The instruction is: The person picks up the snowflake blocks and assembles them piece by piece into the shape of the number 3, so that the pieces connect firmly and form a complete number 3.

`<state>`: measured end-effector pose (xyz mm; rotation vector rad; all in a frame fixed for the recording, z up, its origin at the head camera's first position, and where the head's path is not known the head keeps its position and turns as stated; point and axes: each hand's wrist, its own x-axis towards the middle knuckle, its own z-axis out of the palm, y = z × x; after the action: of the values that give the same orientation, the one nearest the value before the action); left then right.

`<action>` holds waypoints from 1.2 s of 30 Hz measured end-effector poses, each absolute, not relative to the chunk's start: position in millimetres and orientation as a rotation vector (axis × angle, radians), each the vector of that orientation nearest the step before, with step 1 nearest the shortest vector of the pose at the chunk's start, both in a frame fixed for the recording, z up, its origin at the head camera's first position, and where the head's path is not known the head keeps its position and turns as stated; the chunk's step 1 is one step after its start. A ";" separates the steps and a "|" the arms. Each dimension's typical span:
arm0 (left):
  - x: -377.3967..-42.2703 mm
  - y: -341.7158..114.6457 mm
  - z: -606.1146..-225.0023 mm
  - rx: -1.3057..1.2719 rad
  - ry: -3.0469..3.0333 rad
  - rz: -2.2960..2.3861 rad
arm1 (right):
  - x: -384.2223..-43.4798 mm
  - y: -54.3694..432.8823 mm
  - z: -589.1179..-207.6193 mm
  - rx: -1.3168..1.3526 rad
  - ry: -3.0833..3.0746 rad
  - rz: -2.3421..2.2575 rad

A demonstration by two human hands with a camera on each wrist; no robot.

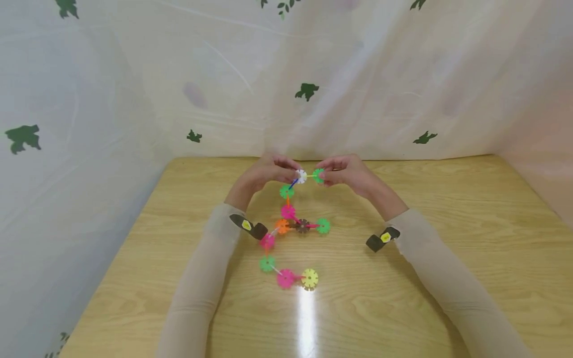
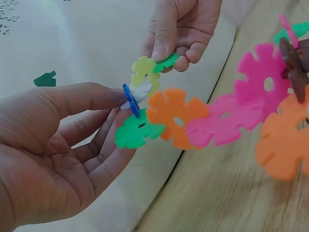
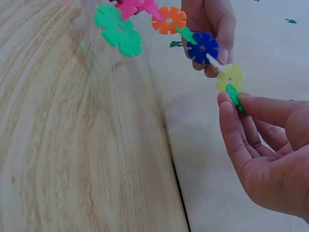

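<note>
Notched plastic snowflake discs are slotted together into a branching chain. At its far end my left hand (image 1: 268, 171) pinches a white disc (image 1: 301, 176) between thumb and fingers. My right hand (image 1: 351, 173) pinches the green end disc (image 3: 235, 99). Between them a yellow disc (image 3: 230, 77) joins the white and green ones. A blue disc (image 2: 130, 100) links the white disc to another green disc (image 2: 140, 132). From there the chain runs towards me through an orange disc (image 2: 176, 116) and pink ones. A side branch holds a brown disc (image 1: 302, 226) and ends in a green disc (image 1: 323, 225).
The near end of the chain has a pink disc (image 1: 285, 278) and a yellow disc (image 1: 310, 278) over the wooden table (image 1: 425, 278). A pale curtain with green leaf shapes (image 1: 358, 109) hangs behind the table's far edge. Light reflects off the front tabletop.
</note>
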<state>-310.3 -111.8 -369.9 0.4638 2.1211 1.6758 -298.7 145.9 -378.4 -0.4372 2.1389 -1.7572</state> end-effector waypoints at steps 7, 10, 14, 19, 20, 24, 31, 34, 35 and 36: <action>-309.0 -122.4 -361.3 0.510 2.156 1.585 | -299.5 149.4 -379.9 -0.356 2.116 -1.834; -306.1 -131.4 -357.9 0.511 2.183 1.539 | -300.0 154.6 -380.3 -0.320 2.090 -1.879; -298.8 -144.6 -355.0 0.476 2.206 1.450 | -299.7 162.1 -379.9 -0.278 2.048 -1.939; -287.8 -156.4 -355.7 0.444 2.215 1.322 | -298.3 170.0 -381.8 -0.262 2.014 -1.999; -285.9 -158.2 -357.2 0.449 2.218 1.305 | -297.7 171.1 -382.2 -0.262 2.007 -2.009; -278.3 -162.7 -367.0 0.468 2.246 1.244 | -294.8 174.4 -384.4 -0.264 1.988 -2.035; -265.9 -159.1 -382.6 0.457 2.233 1.167 | -291.5 179.6 -387.9 -0.275 1.993 -2.018; -261.6 -157.8 -384.6 0.431 2.226 1.136 | -291.1 180.8 -388.9 -0.286 1.992 -2.003; -260.2 -157.6 -384.8 0.421 2.222 1.125 | -291.1 181.4 -389.2 -0.296 1.996 -1.993; -258.6 -157.3 -384.6 0.414 2.217 1.117 | -291.0 181.6 -389.1 -0.301 1.998 -1.986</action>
<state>-258.6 -157.3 -384.6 0.4137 2.2172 1.1171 -291.0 181.6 -389.1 -0.3011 1.9977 -1.9861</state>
